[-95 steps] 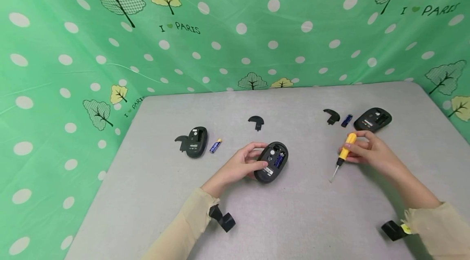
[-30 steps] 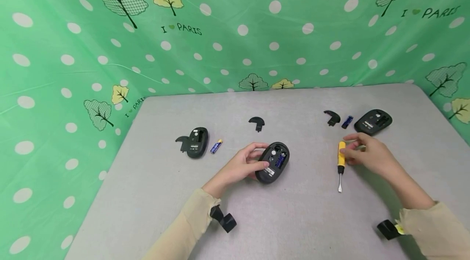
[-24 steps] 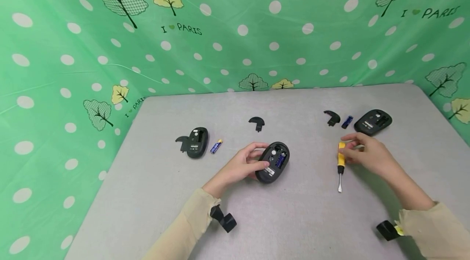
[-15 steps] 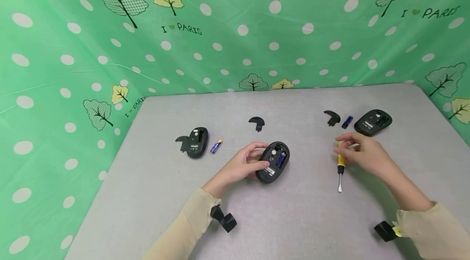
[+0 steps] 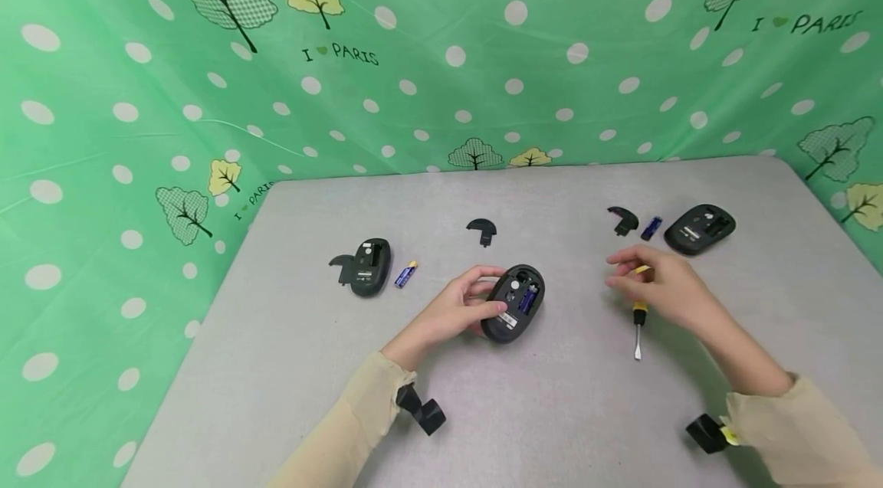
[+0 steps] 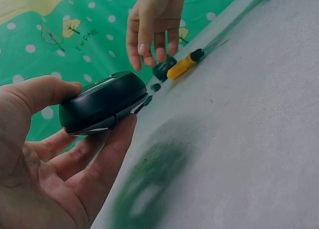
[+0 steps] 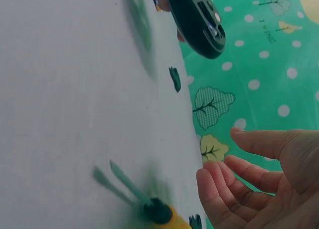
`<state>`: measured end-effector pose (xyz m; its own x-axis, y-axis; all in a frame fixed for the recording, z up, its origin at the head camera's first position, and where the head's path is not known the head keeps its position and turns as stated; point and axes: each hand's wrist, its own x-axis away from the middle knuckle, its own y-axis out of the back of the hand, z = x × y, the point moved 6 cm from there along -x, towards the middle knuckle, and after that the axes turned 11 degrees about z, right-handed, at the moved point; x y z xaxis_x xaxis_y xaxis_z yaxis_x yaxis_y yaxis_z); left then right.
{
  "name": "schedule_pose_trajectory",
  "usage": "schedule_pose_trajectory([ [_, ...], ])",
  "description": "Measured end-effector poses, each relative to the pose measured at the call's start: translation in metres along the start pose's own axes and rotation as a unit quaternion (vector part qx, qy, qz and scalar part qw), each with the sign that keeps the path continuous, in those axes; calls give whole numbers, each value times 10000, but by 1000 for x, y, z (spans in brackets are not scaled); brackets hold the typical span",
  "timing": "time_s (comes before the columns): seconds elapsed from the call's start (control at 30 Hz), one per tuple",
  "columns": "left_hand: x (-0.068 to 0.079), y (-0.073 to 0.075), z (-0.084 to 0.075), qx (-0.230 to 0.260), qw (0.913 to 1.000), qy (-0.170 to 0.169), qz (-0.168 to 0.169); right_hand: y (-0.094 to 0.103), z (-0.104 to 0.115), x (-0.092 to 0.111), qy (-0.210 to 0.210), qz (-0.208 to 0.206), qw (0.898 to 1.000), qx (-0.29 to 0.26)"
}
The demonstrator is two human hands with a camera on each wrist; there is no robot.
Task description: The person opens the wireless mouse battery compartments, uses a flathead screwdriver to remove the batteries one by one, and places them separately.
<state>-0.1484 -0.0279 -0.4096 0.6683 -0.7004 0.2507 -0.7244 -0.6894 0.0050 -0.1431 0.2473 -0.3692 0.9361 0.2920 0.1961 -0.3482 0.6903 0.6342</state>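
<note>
My left hand (image 5: 455, 309) holds a black computer mouse (image 5: 510, 327) bottom side up, thumb on its underside and fingers beneath. A blue battery (image 5: 527, 299) sits in its uncovered compartment. In the left wrist view the mouse (image 6: 104, 102) is raised over the table. My right hand (image 5: 665, 285) hovers above a yellow-handled screwdriver (image 5: 640, 314), its fingers apart with nothing between them. The screwdriver lies on the table, blade toward the near edge, part of its handle hidden by the hand. In the right wrist view the right hand (image 7: 249, 176) is clear of the screwdriver (image 7: 158, 211).
A loose battery cover (image 5: 482, 230) lies behind the held mouse. At left are another overturned mouse (image 5: 370, 267), its cover (image 5: 341, 269) and a battery (image 5: 405, 274). At back right are a third mouse (image 5: 700, 229), a battery (image 5: 651, 228) and a cover (image 5: 624, 221).
My right hand turned the screwdriver, laid it on the table and let go. It has since moved left, away from the handle. The left hand and its mouse stay nearly still.
</note>
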Motion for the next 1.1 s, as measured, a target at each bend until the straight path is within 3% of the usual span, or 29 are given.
schedule_pose_trajectory([
  [0.57, -1, 0, 0, 92, 10000, 4, 11, -20, 27, -8, 203, 74, 9997, -112],
  [1.1, -3, 0, 2, 173, 9998, 2, 15, -44, 55, -6, 804, -125, 9966, -125],
])
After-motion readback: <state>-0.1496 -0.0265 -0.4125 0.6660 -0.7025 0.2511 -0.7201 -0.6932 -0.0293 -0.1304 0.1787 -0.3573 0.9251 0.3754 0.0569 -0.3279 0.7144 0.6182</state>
